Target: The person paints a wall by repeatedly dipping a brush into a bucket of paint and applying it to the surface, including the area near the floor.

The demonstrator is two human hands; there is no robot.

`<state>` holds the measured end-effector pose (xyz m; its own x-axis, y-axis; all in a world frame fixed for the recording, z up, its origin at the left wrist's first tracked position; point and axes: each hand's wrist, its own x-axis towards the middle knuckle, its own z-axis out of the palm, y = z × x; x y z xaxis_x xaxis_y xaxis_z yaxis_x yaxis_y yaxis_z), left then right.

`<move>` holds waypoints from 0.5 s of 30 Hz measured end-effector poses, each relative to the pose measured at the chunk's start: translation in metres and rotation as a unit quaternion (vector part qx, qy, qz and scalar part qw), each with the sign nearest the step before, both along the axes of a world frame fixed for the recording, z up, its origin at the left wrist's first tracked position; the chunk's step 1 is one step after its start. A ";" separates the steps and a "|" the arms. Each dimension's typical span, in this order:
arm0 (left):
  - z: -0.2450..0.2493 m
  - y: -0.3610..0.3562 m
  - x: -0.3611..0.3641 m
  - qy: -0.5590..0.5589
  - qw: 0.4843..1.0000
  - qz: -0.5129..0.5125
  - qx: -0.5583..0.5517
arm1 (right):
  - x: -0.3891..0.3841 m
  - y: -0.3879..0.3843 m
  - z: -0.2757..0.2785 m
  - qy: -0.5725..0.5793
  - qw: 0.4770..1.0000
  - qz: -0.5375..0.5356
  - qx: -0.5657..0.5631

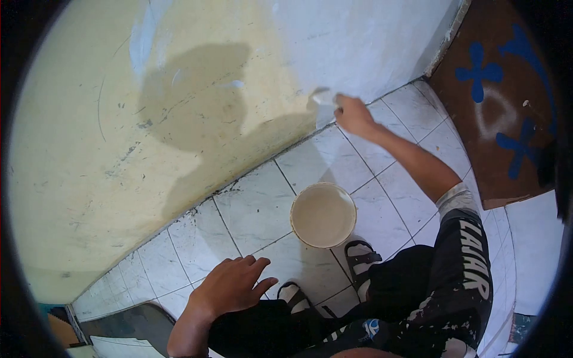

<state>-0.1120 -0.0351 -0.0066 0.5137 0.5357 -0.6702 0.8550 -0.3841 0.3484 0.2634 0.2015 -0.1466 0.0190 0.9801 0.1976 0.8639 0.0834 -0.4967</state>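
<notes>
My right hand (353, 114) is stretched out to the base of the wall (197, 107) and grips a paint brush (323, 98) whose white bristles touch the wall's lower part. To the right of the brush the wall looks freshly white; to the left it is yellowish and scuffed. My left hand (231, 285) rests with fingers spread on my left knee, holding nothing. A white bucket (323, 215) of pale paint stands on the tiled floor (256, 209) between my hands, just in front of my sandalled feet (362, 258).
A brown door (507, 101) with blue painted marks stands at the right, next to the wall's corner. Dark boards and cardboard (119, 328) lie at the lower left. My shadow falls on the wall.
</notes>
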 end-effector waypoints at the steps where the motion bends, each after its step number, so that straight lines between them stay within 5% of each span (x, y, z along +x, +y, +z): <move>1: 0.000 0.000 -0.001 0.004 1.000 0.005 -0.001 | -0.004 0.007 0.026 0.017 0.999 -0.005 0.048; 10: -0.011 0.006 0.000 -0.016 1.000 -0.007 0.008 | -0.016 -0.019 0.182 0.074 0.970 -0.019 0.230; 15: -0.012 0.011 0.003 -0.011 1.000 -0.002 0.005 | -0.023 -0.016 0.155 0.115 0.930 -0.008 0.349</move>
